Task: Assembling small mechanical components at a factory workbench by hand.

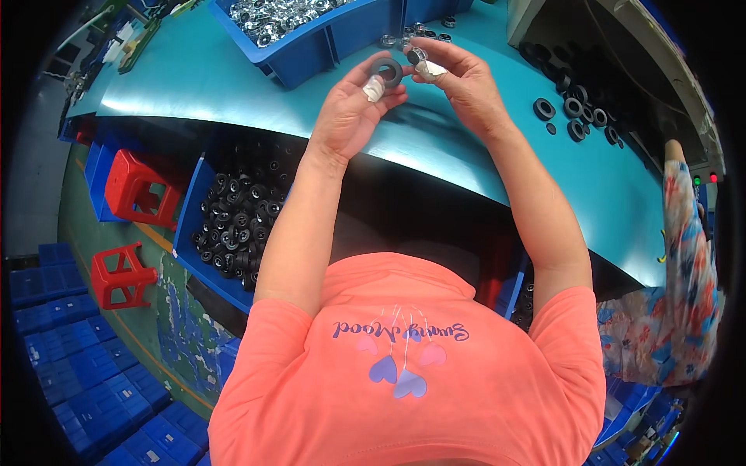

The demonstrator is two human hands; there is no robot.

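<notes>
Left hand (353,109) pinches black ring (386,71) by its rim, fingertips clamped on it. Right hand (458,78) pinches small metal part (417,55) just beside ring, nearly touching. Both held above teal bench (233,85). Beyond grips: blue bin (311,39) of metal parts. Right of them: loose black rings (575,109).

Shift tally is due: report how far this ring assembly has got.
Done: black rings lie loose on the teal table, whether finished I cannot tell. In hand: the left hand holds a black ring, the right hand a small metal part. Left: the blue bin of metal parts and the black-ring bin look full.
</notes>
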